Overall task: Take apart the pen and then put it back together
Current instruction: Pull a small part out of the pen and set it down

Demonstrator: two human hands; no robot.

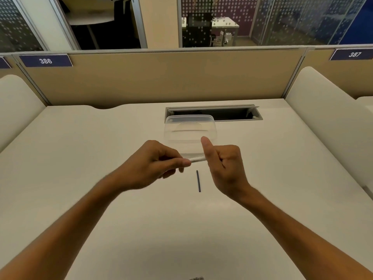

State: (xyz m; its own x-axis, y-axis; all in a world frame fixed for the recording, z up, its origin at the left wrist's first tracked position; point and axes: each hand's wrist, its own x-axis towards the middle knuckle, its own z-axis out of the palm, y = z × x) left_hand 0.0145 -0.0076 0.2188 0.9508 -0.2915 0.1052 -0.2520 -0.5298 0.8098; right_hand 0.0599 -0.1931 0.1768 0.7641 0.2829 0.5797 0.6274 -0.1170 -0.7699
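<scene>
The left hand is pinching one end of a pale, slim pen barrel between thumb and fingertips, holding it roughly level above the desk. The right hand is curling its fingers around the barrel's other end, thumb sticking up — the barrel is blurred, so its details are hard to read. Just below the two hands, a thin dark refill rod is lying loose on the white desk. Behind the hands a clear plastic lidded container is sitting — beyond it, an open metal cable tray is showing in the desktop.
</scene>
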